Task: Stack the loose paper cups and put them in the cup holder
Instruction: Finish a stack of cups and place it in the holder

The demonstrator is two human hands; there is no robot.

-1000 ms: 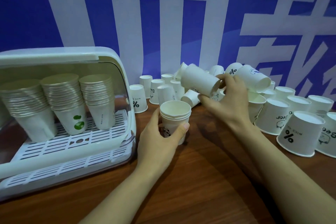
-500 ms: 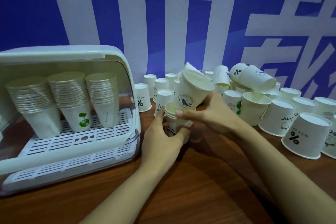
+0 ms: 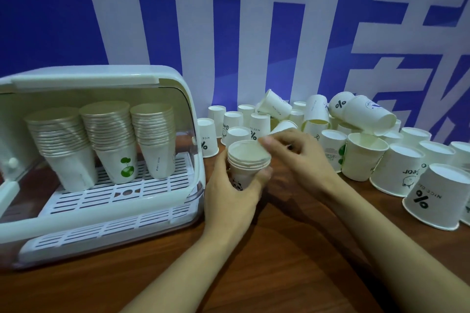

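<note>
The left hand (image 3: 229,201) is wrapped around the lower wall of a short stack of nested cups (image 3: 248,162), thumb on the near side and fingers curled round the far side, holding it upright just above the wooden table (image 3: 254,274). The right hand (image 3: 302,157) sits just to the right of that stack with its fingers (image 3: 269,140) stretched over the top rim; whether they touch the rim or hover a little above it cannot be told because of motion blur, and the hand grips nothing. Left of the left hand, close beside its knuckles, stands the cup holder (image 3: 101,160), a white cabinet with its clear front cover lifted, and its right wall is the nearest thing on that side. Inside it three tall stacks of upright cups (image 3: 109,134) stand side by side on a slotted white tray (image 3: 114,193), filling the back row. Behind and to the right of both hands lies the crowd of loose cups (image 3: 356,140): most stand upside down, a few lie tipped on top of the others, and one open cup (image 3: 363,157) stands mouth up just beyond the right wrist. Farther right, well apart from the hands, an inverted cup with a percent mark (image 3: 432,198) stands nearest the table edge. A blue and white banner (image 3: 229,33) closes off the back.
</note>
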